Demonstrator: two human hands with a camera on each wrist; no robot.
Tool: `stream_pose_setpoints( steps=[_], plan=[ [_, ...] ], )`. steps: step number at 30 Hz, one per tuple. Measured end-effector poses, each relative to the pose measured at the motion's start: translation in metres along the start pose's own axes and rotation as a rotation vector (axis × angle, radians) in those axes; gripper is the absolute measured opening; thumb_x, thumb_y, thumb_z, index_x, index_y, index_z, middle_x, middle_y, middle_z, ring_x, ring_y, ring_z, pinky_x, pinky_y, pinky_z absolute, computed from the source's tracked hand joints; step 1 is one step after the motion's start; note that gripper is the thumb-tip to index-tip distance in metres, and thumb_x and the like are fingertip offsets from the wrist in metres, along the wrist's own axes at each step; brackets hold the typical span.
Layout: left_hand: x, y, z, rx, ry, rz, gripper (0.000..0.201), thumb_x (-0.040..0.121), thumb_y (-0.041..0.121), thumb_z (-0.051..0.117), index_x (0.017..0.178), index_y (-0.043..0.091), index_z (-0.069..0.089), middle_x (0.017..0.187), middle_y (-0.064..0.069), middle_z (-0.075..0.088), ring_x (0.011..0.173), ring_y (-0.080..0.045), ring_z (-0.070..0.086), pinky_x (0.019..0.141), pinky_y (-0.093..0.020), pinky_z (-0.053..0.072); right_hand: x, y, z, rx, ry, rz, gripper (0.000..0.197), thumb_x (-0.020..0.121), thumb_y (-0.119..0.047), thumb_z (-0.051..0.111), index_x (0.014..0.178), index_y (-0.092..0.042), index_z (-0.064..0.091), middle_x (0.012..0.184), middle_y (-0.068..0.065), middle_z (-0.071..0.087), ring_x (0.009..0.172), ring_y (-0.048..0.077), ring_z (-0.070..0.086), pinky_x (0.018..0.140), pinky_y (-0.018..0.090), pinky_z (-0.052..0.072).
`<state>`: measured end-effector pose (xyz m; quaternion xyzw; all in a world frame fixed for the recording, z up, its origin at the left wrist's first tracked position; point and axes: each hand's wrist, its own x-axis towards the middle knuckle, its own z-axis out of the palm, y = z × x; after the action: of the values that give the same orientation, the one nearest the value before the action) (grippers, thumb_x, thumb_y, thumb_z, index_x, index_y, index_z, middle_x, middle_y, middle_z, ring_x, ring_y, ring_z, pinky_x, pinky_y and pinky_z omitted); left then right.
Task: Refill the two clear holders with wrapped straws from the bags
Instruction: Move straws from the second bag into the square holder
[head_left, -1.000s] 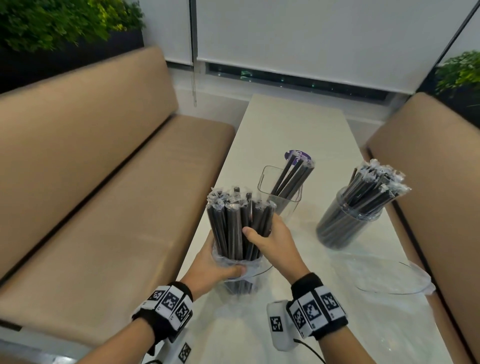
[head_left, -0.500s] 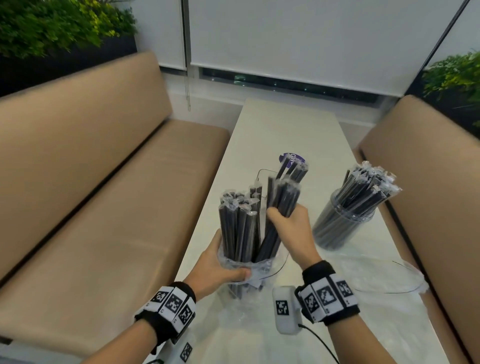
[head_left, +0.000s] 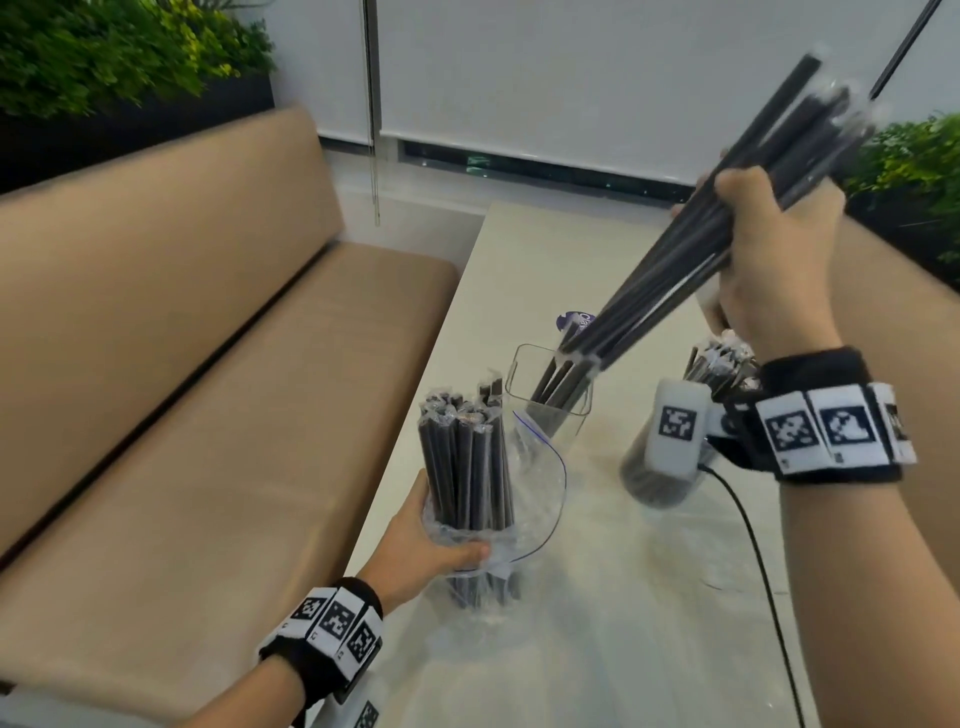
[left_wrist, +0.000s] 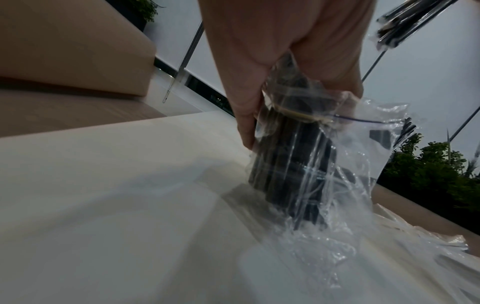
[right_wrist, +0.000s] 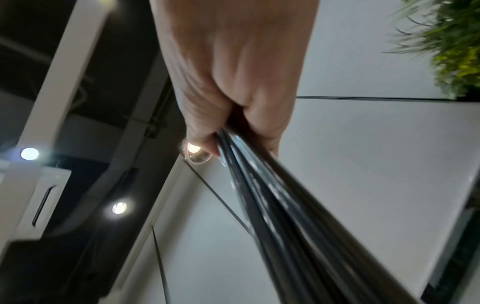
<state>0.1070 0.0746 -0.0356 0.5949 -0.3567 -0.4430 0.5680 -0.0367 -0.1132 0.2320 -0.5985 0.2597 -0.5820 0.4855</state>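
Tan bench seat (head_left: 208, 389) left of the fingers, white counter (head_left: 519, 249) beneath them, lowered blinds (head_left: 571, 78) beyond, green plants (head_left: 104, 52) in both far corners.

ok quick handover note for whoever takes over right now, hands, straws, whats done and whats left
Left hand grips the clear plastic bag of black wrapped straws, upright on the white table.
Right hand holds a tilted straw bundle, lower ends above the square clear holder.
Round clear holder looks full; the square one holds few.
Left: drop bundle in, keep refilling.
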Motion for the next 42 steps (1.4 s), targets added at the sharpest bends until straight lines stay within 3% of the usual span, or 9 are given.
stream_pose_setpoints(
  steps=[7,13,16,19,24,27,32,38,42],
  plan=[
    [-0.006,-0.005,-0.003,0.007,0.03,-0.007,0.084,0.067,0.002,0.086,0.131,0.035,0.043,0.13,0.005,0.063,0.116,-0.009,0.064,0.096,-0.031,0.054,-0.008,0.116,0.036,-0.326,-0.105,0.131,0.013,0.083,-0.007,0.062,0.091,0.003,0.064,0.079,0.011,0.065,0.069,0.023,0.062,0.067,0.047,0.058],
    [-0.012,-0.004,-0.008,0.022,0.054,-0.034,0.085,0.066,0.004,0.087,0.133,0.033,0.042,0.127,0.006,0.064,0.108,0.004,0.065,0.078,-0.008,0.053,-0.019,0.172,0.029,-0.473,-0.046,0.311,0.032,0.08,-0.012,0.071,0.108,-0.003,0.058,0.092,0.004,0.065,0.092,0.027,0.064,0.083,0.039,0.055],
    [-0.014,0.001,-0.006,0.016,0.06,-0.027,0.081,0.069,-0.006,0.082,0.132,0.024,0.043,0.119,0.009,0.063,0.096,0.015,0.065,0.069,-0.002,0.049,-0.013,0.164,0.031,-0.489,-0.063,0.168,0.053,0.08,-0.003,0.069,0.126,-0.006,0.042,0.101,0.005,0.058,0.093,0.025,0.059,0.086,0.035,0.052],
    [-0.011,0.0,-0.008,0.005,0.042,-0.021,0.082,0.068,-0.008,0.082,0.132,0.026,0.044,0.125,0.002,0.063,0.103,0.004,0.067,0.074,-0.009,0.053,-0.001,0.157,0.034,-0.639,-0.11,-0.073,0.068,0.078,0.005,0.065,0.138,-0.007,0.035,0.131,0.017,0.046,0.116,0.025,0.05,0.095,0.021,0.039],
    [-0.006,0.004,-0.01,0.038,0.043,-0.008,0.078,0.068,-0.004,0.084,0.121,0.039,0.046,0.124,0.005,0.064,0.106,-0.003,0.068,0.082,-0.016,0.056,-0.005,0.123,0.033,-0.79,-0.158,-0.242,0.031,0.085,-0.003,0.059,0.115,-0.003,0.061,0.126,0.016,0.055,0.114,0.026,0.054,0.088,0.011,0.03],
    [-0.005,0.009,-0.01,0.028,0.017,0.021,0.076,0.07,-0.009,0.08,0.125,0.031,0.046,0.124,0.002,0.064,0.104,0.0,0.068,0.076,-0.01,0.054,-0.053,0.104,0.026,-0.577,-0.19,-0.078,0.02,0.091,-0.013,0.06,0.109,-0.012,0.065,0.108,0.002,0.069,0.09,0.006,0.064,0.081,0.009,0.046],
    [-0.005,0.007,-0.009,0.078,0.034,0.02,0.081,0.068,-0.004,0.083,0.131,0.031,0.048,0.12,0.01,0.068,0.11,0.003,0.063,0.087,-0.022,0.056,-0.146,0.135,0.017,-0.307,-0.598,0.423,0.083,0.075,-0.052,0.072,0.145,-0.027,0.036,0.134,-0.019,0.049,0.12,0.002,0.054,0.099,0.024,0.046],
    [-0.007,0.006,-0.004,0.128,0.023,0.026,0.081,0.068,-0.005,0.082,0.126,0.04,0.047,0.115,0.027,0.065,0.11,0.005,0.062,0.083,-0.018,0.056,-0.156,0.161,0.008,-0.253,-0.487,0.361,0.033,0.082,-0.027,0.077,0.112,-0.021,0.067,0.104,-0.006,0.075,0.097,0.007,0.07,0.082,0.024,0.056],
    [-0.006,0.006,0.0,0.108,0.012,0.016,0.087,0.066,-0.003,0.084,0.134,0.036,0.046,0.123,0.017,0.065,0.116,-0.003,0.061,0.084,-0.021,0.056,-0.155,0.166,0.002,-0.32,-0.482,0.368,0.021,0.086,-0.025,0.072,0.105,-0.017,0.071,0.095,-0.005,0.076,0.089,0.005,0.071,0.073,0.019,0.054]
  ],
)
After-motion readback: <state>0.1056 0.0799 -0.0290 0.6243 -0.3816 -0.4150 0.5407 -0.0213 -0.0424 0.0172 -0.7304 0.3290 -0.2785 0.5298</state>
